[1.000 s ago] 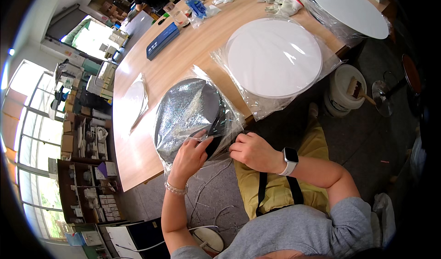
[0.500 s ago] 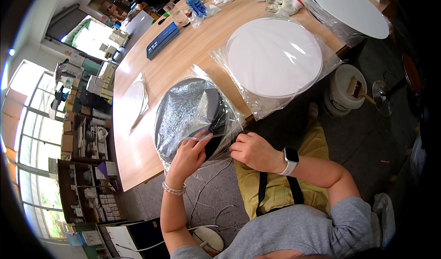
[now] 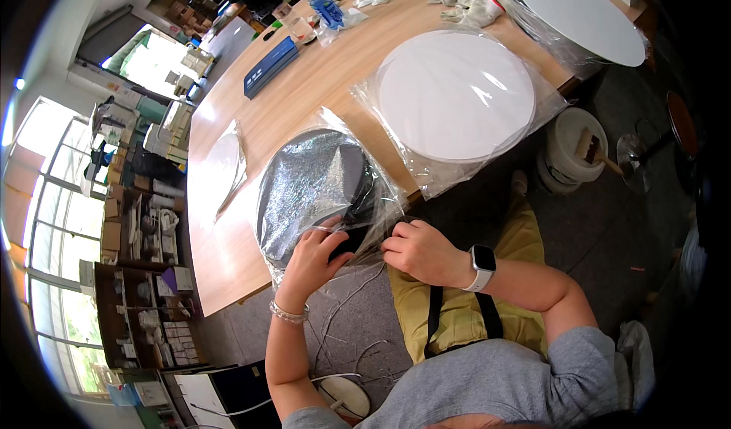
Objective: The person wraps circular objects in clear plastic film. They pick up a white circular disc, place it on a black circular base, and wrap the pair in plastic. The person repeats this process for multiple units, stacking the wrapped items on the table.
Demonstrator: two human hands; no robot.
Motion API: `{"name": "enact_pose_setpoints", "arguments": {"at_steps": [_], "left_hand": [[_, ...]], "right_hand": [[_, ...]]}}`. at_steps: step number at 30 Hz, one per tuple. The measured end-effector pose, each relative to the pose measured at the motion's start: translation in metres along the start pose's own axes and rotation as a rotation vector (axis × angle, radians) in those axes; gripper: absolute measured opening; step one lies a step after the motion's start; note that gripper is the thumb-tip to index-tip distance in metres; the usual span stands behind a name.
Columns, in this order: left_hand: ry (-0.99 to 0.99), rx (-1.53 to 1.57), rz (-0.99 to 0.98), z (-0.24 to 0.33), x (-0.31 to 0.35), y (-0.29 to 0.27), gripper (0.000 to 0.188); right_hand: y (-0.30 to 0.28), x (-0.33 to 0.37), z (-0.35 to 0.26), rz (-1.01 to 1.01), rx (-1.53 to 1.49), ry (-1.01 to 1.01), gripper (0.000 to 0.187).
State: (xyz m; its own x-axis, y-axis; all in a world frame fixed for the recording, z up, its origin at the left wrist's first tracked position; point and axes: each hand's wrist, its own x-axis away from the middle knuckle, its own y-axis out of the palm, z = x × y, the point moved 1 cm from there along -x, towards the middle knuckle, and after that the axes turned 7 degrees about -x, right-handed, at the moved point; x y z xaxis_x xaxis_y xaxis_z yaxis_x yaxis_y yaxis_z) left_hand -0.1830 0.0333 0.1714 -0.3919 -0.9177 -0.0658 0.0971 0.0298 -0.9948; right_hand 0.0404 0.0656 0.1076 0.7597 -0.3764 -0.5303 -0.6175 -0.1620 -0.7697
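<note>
A round dark disc with a crinkled silvery sheet (image 3: 304,178) over it lies in a clear plastic bag (image 3: 392,200) at the table's near edge. Beside a black patch on the disc's near side is my left hand (image 3: 311,258), its fingertips touching the package and its thumb spread away from them. At the bag's near right corner, the fingers of my right hand (image 3: 419,250) are closed on the film; their tips are partly hidden.
To the right, a large white disc (image 3: 457,98) in clear film overhangs the table edge. A small wrapped disc (image 3: 223,166) sits left; a blue box (image 3: 270,67), bottle (image 3: 324,6) and gloves (image 3: 476,9) lie farther back. A white bucket (image 3: 560,162) with a brush stands on the floor.
My left thumb has moved away from the forefinger toward me, and the fingers have shifted slightly on the package. My right hand has hardly moved, still at the bag's corner.
</note>
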Motion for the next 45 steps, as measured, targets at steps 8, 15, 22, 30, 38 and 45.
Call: {"name": "enact_pose_setpoints", "arguments": {"at_steps": [8,15,22,30,38,45], "left_hand": [[-0.042,-0.173,0.156,0.004,0.012,0.002,0.045],[-0.006,-0.219,0.372,-0.008,0.023,0.021,0.025],[0.119,-0.162,0.555,0.028,0.059,0.047,0.026],[-0.202,-0.349,0.37,0.025,0.064,0.085,0.051],[-0.038,-0.175,0.518,0.045,0.095,0.075,0.03],[-0.073,0.117,0.256,0.098,0.048,0.03,0.034]], "right_hand": [[-0.014,-0.015,-0.019,0.194,-0.125,-0.099,0.044],[-0.008,-0.045,-0.033,0.029,-0.73,0.388,0.034],[0.057,-0.092,-0.011,0.202,-1.717,1.031,0.032],[0.008,-0.103,-0.033,0.299,-1.538,1.092,0.021],[-0.108,0.042,-0.082,0.066,-1.623,1.155,0.031],[-0.218,0.179,-0.077,0.553,-1.324,0.977,0.031]]}}
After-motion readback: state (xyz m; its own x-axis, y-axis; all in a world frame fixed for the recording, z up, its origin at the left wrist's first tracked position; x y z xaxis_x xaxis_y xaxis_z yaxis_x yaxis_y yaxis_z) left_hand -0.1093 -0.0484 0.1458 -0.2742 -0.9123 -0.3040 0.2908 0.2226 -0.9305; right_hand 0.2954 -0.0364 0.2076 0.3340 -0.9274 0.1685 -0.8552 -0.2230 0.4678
